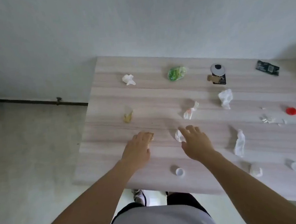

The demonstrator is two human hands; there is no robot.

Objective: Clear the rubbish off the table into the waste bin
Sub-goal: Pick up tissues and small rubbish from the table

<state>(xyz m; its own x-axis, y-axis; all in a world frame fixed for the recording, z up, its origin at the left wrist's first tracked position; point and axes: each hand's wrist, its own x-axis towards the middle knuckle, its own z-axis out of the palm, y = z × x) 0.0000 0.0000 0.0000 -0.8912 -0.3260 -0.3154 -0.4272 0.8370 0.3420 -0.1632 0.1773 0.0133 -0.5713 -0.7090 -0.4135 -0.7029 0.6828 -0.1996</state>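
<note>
Two bare hands over pale wood-grain table | left hand covering small yellowish scrap, grip unclear | right hand fingers spread, touching crumpled white tissue

Both bare forearms extend forward, palms down. Left hand: fingers curled downward. Right hand: fingers spread apart, thumb out to the side.

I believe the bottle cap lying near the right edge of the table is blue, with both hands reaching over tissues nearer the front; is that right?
Not quite: the head view shows the bottle cap near the table's right edge is red, not blue. Both hands, left and right, do reach over tissues.
</note>
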